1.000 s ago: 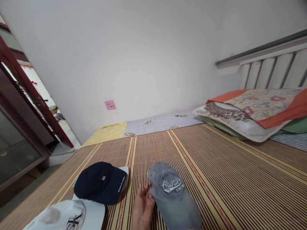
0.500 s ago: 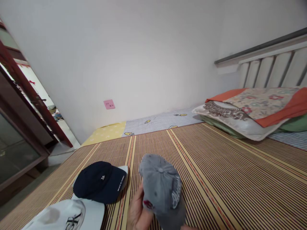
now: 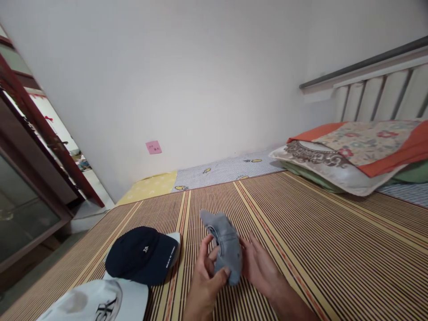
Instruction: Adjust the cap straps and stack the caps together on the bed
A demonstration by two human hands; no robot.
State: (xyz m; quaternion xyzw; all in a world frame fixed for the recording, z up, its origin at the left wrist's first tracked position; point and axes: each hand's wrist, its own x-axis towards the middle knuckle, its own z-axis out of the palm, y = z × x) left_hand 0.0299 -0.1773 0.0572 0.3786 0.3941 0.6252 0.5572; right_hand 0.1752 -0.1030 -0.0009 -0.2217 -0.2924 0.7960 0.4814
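A grey cap is held folded between both my hands, a little above the striped bamboo mat. My left hand grips its near side with the thumb across the fabric. Against the cap's right side my right hand lies flat, fingers stretched out. To the left a navy cap rests on the mat, partly on top of a white brim. A white cap with a dark logo lies at the lower left.
Stacked pillows lie at the right by a slatted headboard. A checked sheet shows along the white wall, which carries a pink note. A dark wooden cabinet stands at the left past the bed's edge.
The grey cap lay flat on the mat, logo up; my left hand lifted and turned it, and now both hands hold it folded. My right hand has come into view.
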